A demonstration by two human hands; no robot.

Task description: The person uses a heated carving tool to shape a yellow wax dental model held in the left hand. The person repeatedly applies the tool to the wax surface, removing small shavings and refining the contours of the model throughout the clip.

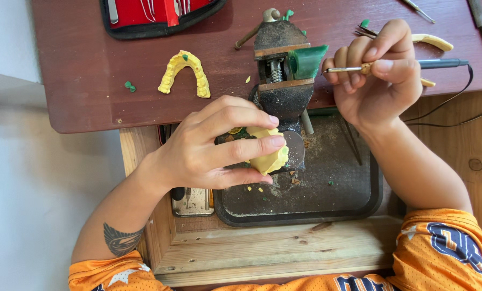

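Note:
My left hand point(215, 144) grips a yellow dental cast point(269, 156) over a dark metal tray point(327, 199). Held in my right hand point(376, 75) like a pen is a thin corded tool point(408, 65); its metal tip points left at a green wax block point(308, 60) clamped in a small bench vise point(280, 70). A second yellow arch-shaped dental cast point(184, 73) lies on the reddish-brown bench top, left of the vise.
A red and black instrument case point(155, 16) lies at the back left. Yellow-handled pliers point(429, 40) and thin metal picks point(481, 21) rest at the back right. Green wax bits point(129, 85) dot the bench point(79, 64). A wooden drawer frame point(273, 248) surrounds the tray.

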